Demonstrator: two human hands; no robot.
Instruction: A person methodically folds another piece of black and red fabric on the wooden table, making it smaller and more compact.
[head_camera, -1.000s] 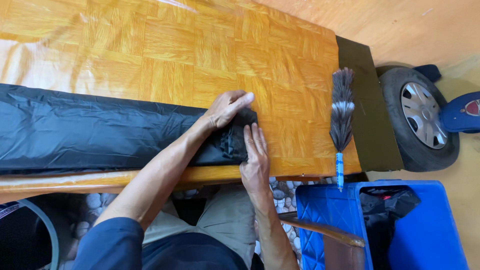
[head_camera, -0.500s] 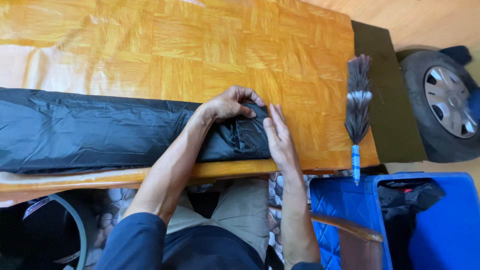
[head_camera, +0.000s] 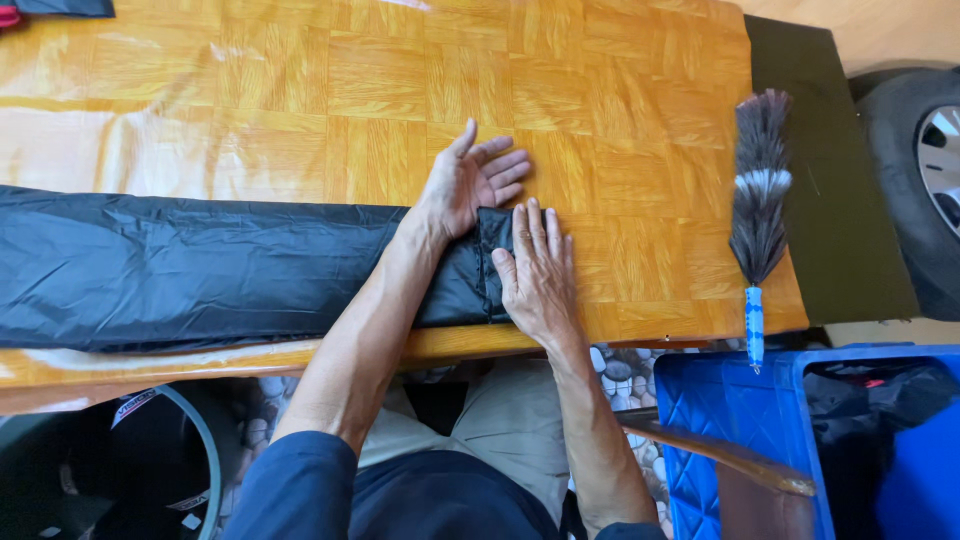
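A long black shiny fabric piece (head_camera: 190, 268) lies folded in a strip along the near edge of a wooden parquet table (head_camera: 400, 90). My left hand (head_camera: 472, 180) lies flat with fingers spread at the upper corner of the fabric's right end. My right hand (head_camera: 537, 270) presses flat on that same right end, fingers together and pointing away from me. Neither hand grips anything.
A feather duster (head_camera: 758, 200) with a blue handle lies at the table's right side beside a dark green mat (head_camera: 830, 180). A blue plastic crate (head_camera: 740, 420) with dark items stands at lower right. A car wheel (head_camera: 925, 170) sits at far right.
My left hand has opened and moved up from curling over the fabric end to lying flat. My right hand has slid onto the fabric's end.
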